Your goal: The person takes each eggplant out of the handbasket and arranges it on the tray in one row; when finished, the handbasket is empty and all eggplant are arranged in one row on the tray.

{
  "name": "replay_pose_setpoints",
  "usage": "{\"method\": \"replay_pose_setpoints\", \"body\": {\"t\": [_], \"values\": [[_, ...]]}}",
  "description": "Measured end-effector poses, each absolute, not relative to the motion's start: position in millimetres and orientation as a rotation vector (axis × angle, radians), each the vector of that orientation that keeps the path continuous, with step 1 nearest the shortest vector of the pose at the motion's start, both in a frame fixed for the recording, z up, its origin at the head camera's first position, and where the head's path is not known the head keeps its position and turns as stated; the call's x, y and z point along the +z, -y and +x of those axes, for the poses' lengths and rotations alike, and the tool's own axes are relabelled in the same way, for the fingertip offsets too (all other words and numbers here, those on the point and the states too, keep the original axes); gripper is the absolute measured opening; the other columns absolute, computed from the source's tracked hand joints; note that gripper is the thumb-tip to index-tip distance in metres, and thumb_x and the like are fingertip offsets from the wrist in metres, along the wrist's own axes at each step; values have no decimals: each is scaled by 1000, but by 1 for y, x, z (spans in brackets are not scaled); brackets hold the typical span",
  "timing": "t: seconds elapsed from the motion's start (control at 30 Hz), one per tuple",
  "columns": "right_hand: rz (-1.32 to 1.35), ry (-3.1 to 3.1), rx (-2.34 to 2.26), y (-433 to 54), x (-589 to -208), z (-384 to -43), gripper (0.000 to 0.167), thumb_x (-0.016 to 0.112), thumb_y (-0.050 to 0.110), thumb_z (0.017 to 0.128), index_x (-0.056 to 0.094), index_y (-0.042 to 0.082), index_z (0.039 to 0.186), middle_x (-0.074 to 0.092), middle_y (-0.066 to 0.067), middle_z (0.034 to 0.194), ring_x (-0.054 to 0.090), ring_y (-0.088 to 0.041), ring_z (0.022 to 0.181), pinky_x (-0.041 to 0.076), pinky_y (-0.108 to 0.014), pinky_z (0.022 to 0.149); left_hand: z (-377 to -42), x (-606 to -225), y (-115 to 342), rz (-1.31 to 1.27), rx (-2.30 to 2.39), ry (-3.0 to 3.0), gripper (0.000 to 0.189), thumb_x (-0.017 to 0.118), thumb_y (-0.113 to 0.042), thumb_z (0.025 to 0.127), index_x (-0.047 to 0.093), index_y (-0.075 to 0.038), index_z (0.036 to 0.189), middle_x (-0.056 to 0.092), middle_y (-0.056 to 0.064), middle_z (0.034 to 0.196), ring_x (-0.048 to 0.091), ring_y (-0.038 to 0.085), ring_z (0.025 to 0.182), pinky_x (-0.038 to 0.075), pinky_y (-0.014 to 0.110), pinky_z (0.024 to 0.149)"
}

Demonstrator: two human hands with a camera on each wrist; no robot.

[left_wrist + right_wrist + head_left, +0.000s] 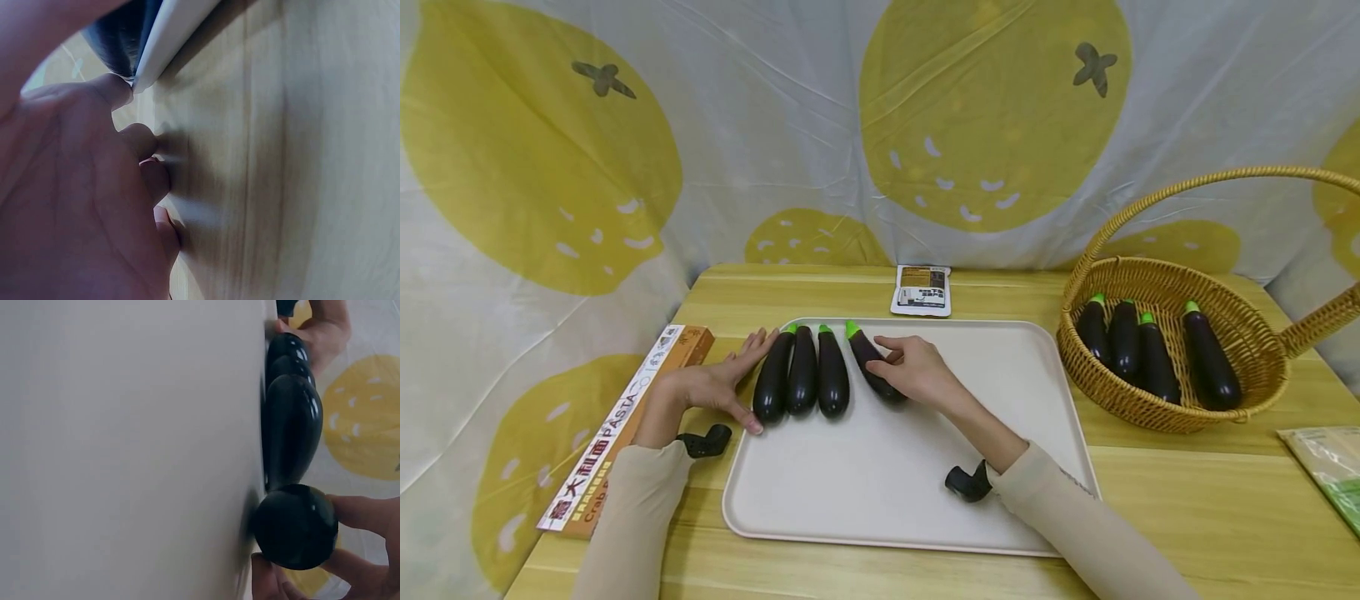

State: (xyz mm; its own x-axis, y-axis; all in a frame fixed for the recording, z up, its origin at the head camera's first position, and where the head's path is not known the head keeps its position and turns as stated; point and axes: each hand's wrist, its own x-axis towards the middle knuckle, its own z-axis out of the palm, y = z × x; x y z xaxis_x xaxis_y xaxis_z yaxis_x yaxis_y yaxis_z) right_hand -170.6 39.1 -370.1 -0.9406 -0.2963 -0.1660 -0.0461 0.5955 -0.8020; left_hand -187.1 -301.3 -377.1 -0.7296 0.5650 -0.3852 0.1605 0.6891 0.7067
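Note:
On the white tray, three dark eggplants with green stem ends lie side by side near the left edge. To their right, one more eggplant lies at a slant, its stem end up and left. My right hand pinches that slanted one between thumb and fingers; the right wrist view shows its round end with fingers on either side. My left hand is spread at the tray's left edge, thumb beside the leftmost eggplant. In the left wrist view its fingertips reach down toward the wooden table.
A wicker basket with a tall handle holds several eggplants at the right. An orange pasta box lies left of the tray. Behind the tray is a small white packet. Another packet sits at the right edge.

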Motion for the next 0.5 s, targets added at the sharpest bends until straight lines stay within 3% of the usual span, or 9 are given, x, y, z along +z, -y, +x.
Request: {"method": "replay_pose_setpoints", "body": {"t": [0.2,0.3,0.5], "values": [[-290,-2592,-1297,-40,-371,-170,48,74,26,94,67,14,140,78,-9,99,61,-12,71,45,-21,59,-187,-376,300,551,894,-2297,150,98,-24,67,-14,-14,166,-34,25,165,-34,47,152,-15,77,116],[-290,-2590,-1306,-39,-373,-171,47,75,26,94,68,14,139,78,-9,98,61,-12,73,46,-21,61,-186,-375,299,544,900,-2290,150,98,-23,67,-14,-14,166,-34,24,166,-33,47,152,-15,77,117],[-279,-2540,-1289,-36,-373,-171,48,71,31,97,65,16,142,78,-10,110,68,-19,94,50,-25,73,-185,-374,300,573,909,-2288,150,98,-26,68,-15,-13,165,-35,26,164,-34,48,151,-15,78,115]]}}
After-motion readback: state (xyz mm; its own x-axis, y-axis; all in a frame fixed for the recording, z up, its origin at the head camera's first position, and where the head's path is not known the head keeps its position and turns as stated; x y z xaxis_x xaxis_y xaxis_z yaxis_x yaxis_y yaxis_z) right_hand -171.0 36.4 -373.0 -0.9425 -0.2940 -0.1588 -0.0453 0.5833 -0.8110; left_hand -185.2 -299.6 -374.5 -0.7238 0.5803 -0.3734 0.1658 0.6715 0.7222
